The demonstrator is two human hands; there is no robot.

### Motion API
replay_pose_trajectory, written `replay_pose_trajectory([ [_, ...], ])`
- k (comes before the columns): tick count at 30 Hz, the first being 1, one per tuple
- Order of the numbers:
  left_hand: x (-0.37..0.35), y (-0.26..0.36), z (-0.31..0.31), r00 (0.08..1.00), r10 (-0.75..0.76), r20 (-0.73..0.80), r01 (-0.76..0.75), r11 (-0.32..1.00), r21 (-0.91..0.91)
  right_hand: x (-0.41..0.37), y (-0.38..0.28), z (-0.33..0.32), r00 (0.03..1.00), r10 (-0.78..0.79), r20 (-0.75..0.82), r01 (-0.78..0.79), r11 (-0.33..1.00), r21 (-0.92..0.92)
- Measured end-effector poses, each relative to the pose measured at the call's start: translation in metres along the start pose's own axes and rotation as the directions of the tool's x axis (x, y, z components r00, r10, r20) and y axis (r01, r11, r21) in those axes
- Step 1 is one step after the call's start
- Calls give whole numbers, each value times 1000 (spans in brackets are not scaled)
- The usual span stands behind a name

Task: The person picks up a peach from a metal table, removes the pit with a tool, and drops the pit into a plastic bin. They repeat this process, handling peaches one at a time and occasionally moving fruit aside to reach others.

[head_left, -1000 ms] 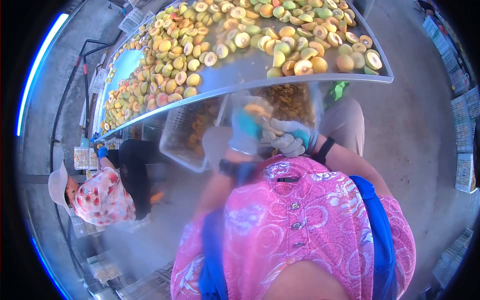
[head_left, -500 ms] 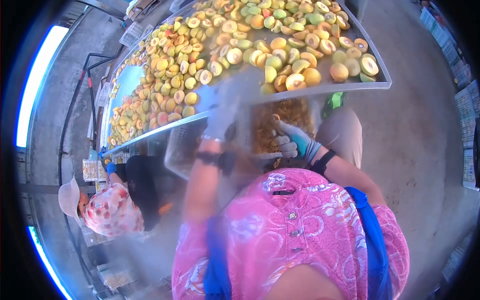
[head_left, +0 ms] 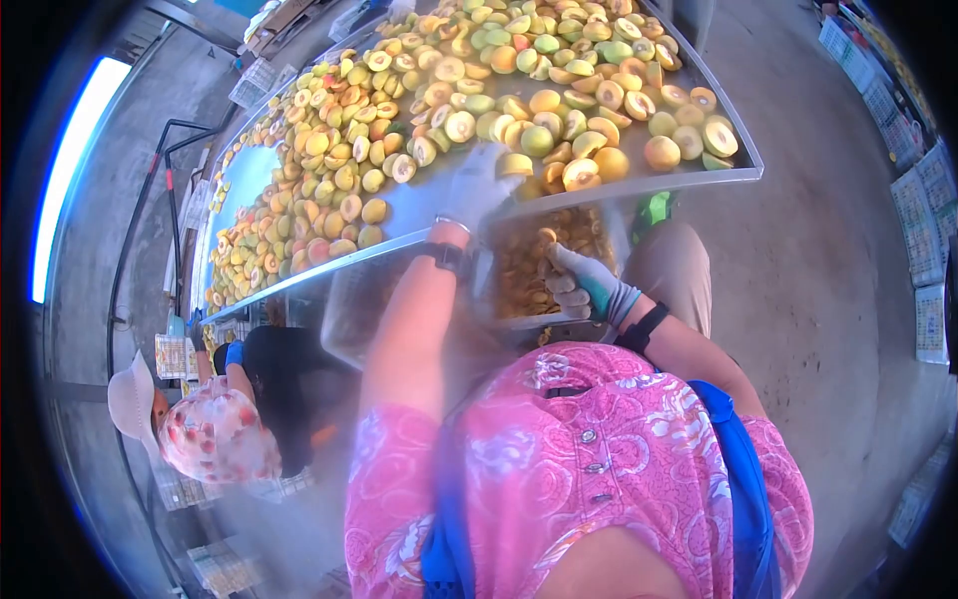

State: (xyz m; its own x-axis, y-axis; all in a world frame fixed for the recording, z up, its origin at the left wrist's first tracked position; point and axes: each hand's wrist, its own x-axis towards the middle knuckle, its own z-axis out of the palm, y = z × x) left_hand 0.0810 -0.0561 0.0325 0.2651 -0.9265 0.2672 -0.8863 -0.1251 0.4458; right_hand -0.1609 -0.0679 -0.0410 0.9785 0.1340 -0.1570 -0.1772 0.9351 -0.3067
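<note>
My left hand (head_left: 471,190), in a pale glove, reaches over the front edge of the metal tray (head_left: 639,186). Its fingers are stretched out at a yellow stone-fruit half (head_left: 514,165) and look slightly blurred. Many halved fruits (head_left: 339,150), like apricots or small peaches, lie on the tray, several with pits showing. My right hand (head_left: 591,282), in a grey and teal glove, is closed above a container of brownish pieces (head_left: 524,262). At its thumb and fingertips shows a small round brownish-orange thing (head_left: 547,237), too small to name surely.
A translucent bin (head_left: 344,317) stands under the tray's front edge, left of the container. At the left a co-worker (head_left: 220,424) in a pale hat and blue gloves is beside the tray. Stacked crates (head_left: 913,225) line the right side. My knee (head_left: 679,270) is beside the container.
My left hand has moved slightly up and right over the tray, to the fruit half at the front. My right hand stays closed above the container.
</note>
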Motion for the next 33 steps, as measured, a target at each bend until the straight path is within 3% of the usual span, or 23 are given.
replay_pose_trajectory([
  [1, -2, -3, 3, 1000, 1, -5, -1, 1000, 1, 1, -1, 0, 1000, 4, -5, -4, 1000, 12],
  [2, -6, -13, 12, 993, -109, -35, 98, 967, -236, 0, -3, 7, 1000, 4, -4, -4, 1000, 8],
  [4, -16, -2, 13, 948, -319, 10, 247, 713, -657, -5, -7, 28, 989, -60, -136, 48, 995, -86],
  [5, -22, 9, 10, 947, -320, 7, 245, 711, -659, -6, -10, 34, 989, -59, -137, 47, 995, -90],
  [7, -36, 28, 3, 907, -414, 77, 226, 323, -919, -5, -14, 45, 994, -110, -17, 106, 984, -143],
  [8, -44, 42, -4, 907, -415, 72, 221, 323, -920, -4, -17, 51, 994, -107, -16, 104, 983, -148],
  [10, -59, 66, -14, 879, -363, 309, 284, -122, -951, -1, -20, 61, 979, -73, 191, 69, 997, 27],
  [13, -74, 59, 6, 905, -374, 204, 129, -218, -967, 5, -19, 71, 983, -99, 152, 106, 993, -42],
  [14, -77, 58, 7, 904, -377, 199, 122, -219, -968, 7, -15, 73, 984, -93, 152, 101, 994, -47],
  [16, -83, 56, 9, 925, -376, -52, 82, 332, -940, 9, -3, 78, 972, -140, -188, 108, 980, -168],
  [17, -86, 55, 8, 923, -380, -55, 80, 330, -941, 10, 1, 80, 973, -135, -189, 103, 980, -171],
  [19, -91, 52, 5, 891, -403, 208, 79, -313, -947, 11, 8, 83, 897, -268, -351, 136, 924, -357],
  [20, -92, 55, 2, 891, -405, 205, 75, -315, -946, 9, 6, 80, 898, -265, -352, 132, 924, -360],
  [22, -96, 63, -2, 915, -401, 48, -54, -239, -970, 3, -1, 68, 991, -79, -112, 51, 971, -234],
  [23, -101, 53, 4, 916, -397, 48, -55, -244, -968, 5, 1, 68, 990, -83, -117, 53, 970, -238],
  [24, -103, 36, 16, 920, -365, -144, -83, 178, -981, 7, 1, 68, 980, -154, -123, 112, 951, -290],
  [25, -99, 29, 26, 922, -238, -304, -128, 554, -823, 3, -1, 70, 960, -244, -138, 185, 921, -343],
  [26, -100, 38, 22, 911, -386, -147, -80, 184, -980, 4, 1, 77, 870, -442, -218, 240, 767, -595],
  [27, -107, 47, 12, 885, -460, 72, -32, -215, -976, 4, 1, 76, 830, -510, -225, 224, 676, -702],
  [30, -115, 57, 5, 895, -425, 139, 81, -150, -985, 9, 1, 61, 722, -651, -233, 338, 626, -703],
  [31, -115, 56, 14, 900, -410, 148, 88, -162, -983, 9, -3, 56, 669, -712, -214, 234, 475, -848],
  [32, -114, 57, 22, 925, -359, 126, 117, -48, -992, 6, -6, 54, 623, -762, -179, 104, 308, -946],
  [33, -115, 58, 28, 946, -307, 107, 134, 69, -989, 4, -7, 53, 614, -767, -184, 98, 305, -947],
])
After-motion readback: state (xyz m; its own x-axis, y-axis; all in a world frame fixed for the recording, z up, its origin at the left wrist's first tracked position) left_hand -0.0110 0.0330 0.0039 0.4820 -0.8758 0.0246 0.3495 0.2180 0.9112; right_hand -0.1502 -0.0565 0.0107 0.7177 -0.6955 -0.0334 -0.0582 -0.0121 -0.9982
